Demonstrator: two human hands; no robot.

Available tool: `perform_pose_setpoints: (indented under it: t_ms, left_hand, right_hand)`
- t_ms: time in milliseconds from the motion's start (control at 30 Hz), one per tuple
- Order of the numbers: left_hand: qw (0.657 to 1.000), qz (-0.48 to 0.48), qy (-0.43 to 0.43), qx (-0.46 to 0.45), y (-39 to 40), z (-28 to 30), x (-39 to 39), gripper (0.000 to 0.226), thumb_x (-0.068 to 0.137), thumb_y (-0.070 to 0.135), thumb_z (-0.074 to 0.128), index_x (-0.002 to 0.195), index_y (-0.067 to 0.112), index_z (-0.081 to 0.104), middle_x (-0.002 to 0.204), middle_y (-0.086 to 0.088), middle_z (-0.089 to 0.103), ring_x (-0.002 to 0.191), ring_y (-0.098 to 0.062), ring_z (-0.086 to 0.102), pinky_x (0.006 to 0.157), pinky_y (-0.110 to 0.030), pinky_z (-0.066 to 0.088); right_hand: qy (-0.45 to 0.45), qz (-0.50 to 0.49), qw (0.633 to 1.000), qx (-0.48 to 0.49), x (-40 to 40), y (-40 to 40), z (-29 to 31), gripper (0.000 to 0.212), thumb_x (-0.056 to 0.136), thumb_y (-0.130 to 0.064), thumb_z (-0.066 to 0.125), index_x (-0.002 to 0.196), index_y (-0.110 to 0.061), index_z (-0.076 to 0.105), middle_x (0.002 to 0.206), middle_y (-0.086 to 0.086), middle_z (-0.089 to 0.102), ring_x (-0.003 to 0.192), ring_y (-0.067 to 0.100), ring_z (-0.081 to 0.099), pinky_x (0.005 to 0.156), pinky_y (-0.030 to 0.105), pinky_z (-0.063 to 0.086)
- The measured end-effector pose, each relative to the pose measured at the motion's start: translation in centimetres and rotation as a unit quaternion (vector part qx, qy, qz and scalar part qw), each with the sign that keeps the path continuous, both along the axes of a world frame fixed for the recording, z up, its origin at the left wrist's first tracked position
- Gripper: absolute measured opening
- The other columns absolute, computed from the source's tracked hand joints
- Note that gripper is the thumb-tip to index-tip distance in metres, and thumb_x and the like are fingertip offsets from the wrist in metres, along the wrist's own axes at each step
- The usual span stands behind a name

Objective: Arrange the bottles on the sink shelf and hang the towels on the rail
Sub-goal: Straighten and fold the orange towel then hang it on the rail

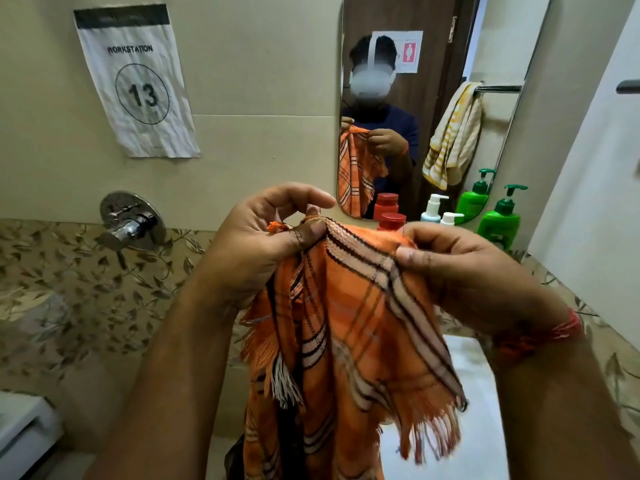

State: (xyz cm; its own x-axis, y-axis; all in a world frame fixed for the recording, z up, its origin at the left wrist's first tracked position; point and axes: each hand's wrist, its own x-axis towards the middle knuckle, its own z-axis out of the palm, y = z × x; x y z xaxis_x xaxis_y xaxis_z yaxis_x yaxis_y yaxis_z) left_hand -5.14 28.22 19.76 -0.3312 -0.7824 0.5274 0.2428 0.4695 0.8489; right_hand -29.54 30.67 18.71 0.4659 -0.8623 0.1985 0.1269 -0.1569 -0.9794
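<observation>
An orange striped towel (pixel 346 323) hangs lengthwise downward in front of the person, its top edge stretched roughly level between both hands, fringe dangling low. The left hand (pixel 263 244) pinches one upper corner in its fingers; the right hand (pixel 464 271) grips the edge beside it. Behind, on the sink shelf, stand three bottles: one red (pixel 392 221), one white (pixel 450 218), one green (pixel 500 220) (their mirror doubles aside). A yellow-striped towel (pixel 453 140), reflected, drapes a rail (pixel 498 88).

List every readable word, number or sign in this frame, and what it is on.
"WORKSTATION": paper notice on the wall.
"13", circled: same notice.
Notice's dark top band: text blurred, unreadable.
Red figure pictogram: door sign seen in the mirror; no words legible.
Bottle labels: none readable.
</observation>
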Motion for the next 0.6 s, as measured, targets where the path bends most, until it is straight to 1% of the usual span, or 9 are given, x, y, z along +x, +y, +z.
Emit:
perform_pose_setpoints:
  t_ms: [67,133,200,300,367,467,500,533,600]
  left_hand:
    - [1.0,-0.007,0.0,0.002,-0.1,0.0,-0.2,0.025,0.079,0.002,0.067,0.087,0.023,0.078,0.087,0.006,0.07,0.073,-0.009,0.068,0.066,-0.02,0.058]
    - [1.0,-0.004,0.007,0.007,-0.3,0.0,-0.2,0.023,0.079,0.004,0.067,0.085,0.023,0.077,0.088,0.005,0.071,0.074,-0.01,0.069,0.065,-0.021,0.058]
    - [1.0,0.006,0.014,0.015,-0.5,-0.2,0.0,0.021,0.079,0.006,0.067,0.085,0.024,0.077,0.089,0.004,0.07,0.072,-0.01,0.068,0.063,-0.021,0.059]
    - [0.999,0.015,0.023,0.017,-0.6,-0.4,0.4,0.02,0.079,0.006,0.068,0.086,0.023,0.076,0.087,0.003,0.069,0.069,-0.01,0.066,0.061,-0.021,0.058]
    - [0.999,0.018,0.038,0.017,-0.7,-0.4,0.5,0.021,0.078,0.006,0.068,0.084,0.024,0.076,0.083,0.004,0.068,0.067,-0.009,0.065,0.06,-0.02,0.057]
    - [0.998,0.023,0.052,0.02,-0.9,-0.3,0.5,0.022,0.078,0.005,0.066,0.082,0.024,0.076,0.079,0.006,0.068,0.064,-0.008,0.065,0.059,-0.019,0.056]
    - [0.998,0.022,0.055,0.022,-0.9,-0.3,0.6,0.022,0.078,0.004,0.066,0.082,0.023,0.076,0.08,0.005,0.069,0.064,-0.008,0.065,0.059,-0.019,0.057]
    - [0.998,0.02,0.058,0.024,-1.0,-0.3,0.6,0.022,0.079,0.004,0.066,0.082,0.023,0.076,0.08,0.005,0.069,0.064,-0.009,0.065,0.059,-0.019,0.057]
    - [0.998,0.019,0.057,0.026,-1.1,-0.3,0.7,0.022,0.078,0.004,0.066,0.082,0.023,0.076,0.08,0.004,0.068,0.064,-0.009,0.065,0.058,-0.02,0.057]
  right_hand:
    - [-0.069,-0.041,0.997,-0.002,0.3,0.1,0.1,0.023,0.081,-0.021,0.07,0.096,-0.005,0.064,0.083,0.013,0.065,0.07,0.02,0.065,0.064,0.028,0.057]
    - [-0.058,-0.074,0.996,-0.008,0.5,0.3,0.4,0.02,0.08,-0.02,0.066,0.094,-0.006,0.064,0.082,0.013,0.065,0.069,0.02,0.064,0.063,0.026,0.056]
    - [0.036,-0.086,0.995,-0.034,-0.2,0.5,0.5,0.019,0.081,-0.027,0.071,0.09,-0.011,0.068,0.083,0.012,0.067,0.072,0.022,0.064,0.063,0.026,0.055]
    - [0.205,-0.082,0.974,-0.055,-1.8,1.1,0.9,0.025,0.091,-0.038,0.064,0.094,-0.016,0.074,0.097,0.01,0.074,0.088,0.026,0.072,0.073,0.032,0.059]
    - [0.256,-0.083,0.963,-0.036,-2.7,1.5,1.4,0.025,0.089,-0.036,0.059,0.1,-0.019,0.074,0.1,0.007,0.076,0.092,0.024,0.074,0.076,0.033,0.06]
    - [0.36,-0.104,0.927,-0.021,-3.7,1.6,2.0,0.031,0.086,-0.042,0.058,0.106,-0.022,0.072,0.1,0.004,0.076,0.092,0.022,0.074,0.085,0.044,0.058]
    - [0.398,-0.121,0.909,-0.021,-4.0,1.5,2.0,0.03,0.086,-0.043,0.058,0.104,-0.023,0.072,0.097,0.004,0.076,0.089,0.022,0.074,0.082,0.044,0.058]
    - [0.426,-0.143,0.893,-0.022,-4.1,1.5,2.0,0.025,0.089,-0.04,0.058,0.1,-0.023,0.072,0.092,0.005,0.076,0.084,0.023,0.073,0.075,0.041,0.058]
    - [0.454,-0.196,0.869,-0.025,-4.3,1.2,2.0,0.014,0.096,-0.027,0.058,0.092,-0.021,0.071,0.081,0.006,0.073,0.072,0.021,0.069,0.059,0.03,0.05]
